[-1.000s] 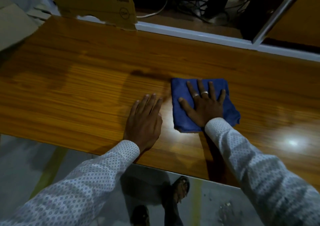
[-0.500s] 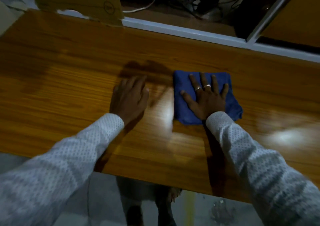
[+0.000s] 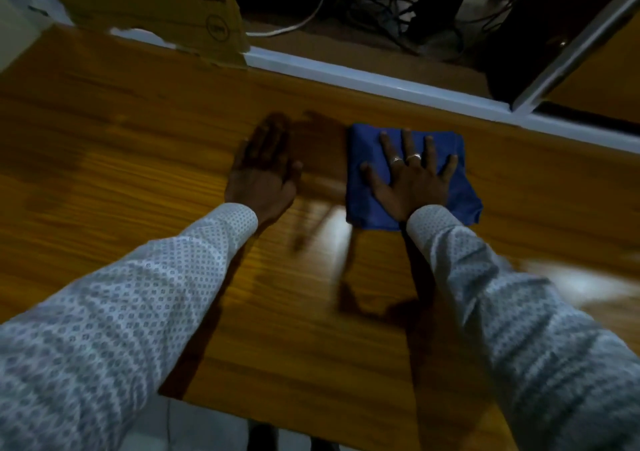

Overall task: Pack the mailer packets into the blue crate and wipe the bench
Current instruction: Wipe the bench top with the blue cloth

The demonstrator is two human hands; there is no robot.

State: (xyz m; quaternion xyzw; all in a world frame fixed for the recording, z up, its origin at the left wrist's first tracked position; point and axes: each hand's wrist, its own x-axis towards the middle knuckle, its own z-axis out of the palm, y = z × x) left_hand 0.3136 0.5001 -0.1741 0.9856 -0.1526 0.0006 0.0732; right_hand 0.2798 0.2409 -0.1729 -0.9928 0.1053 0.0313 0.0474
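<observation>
Wooden bench (image 3: 138, 187) with folded blue cloth (image 3: 367, 159), cardboard box (image 3: 156, 3).

A blue cloth (image 3: 367, 180), folded into a rough square, lies flat on the wooden desk (image 3: 138, 180) towards its far edge. Its near right corner sticks out a little, slightly rumpled. The right hand (image 3: 412, 182) presses down on the middle of it, fingers spread and straight. The desk is glossy orange-brown with a lengthwise grain, and light glares off it just beside the cloth's near left corner.
</observation>
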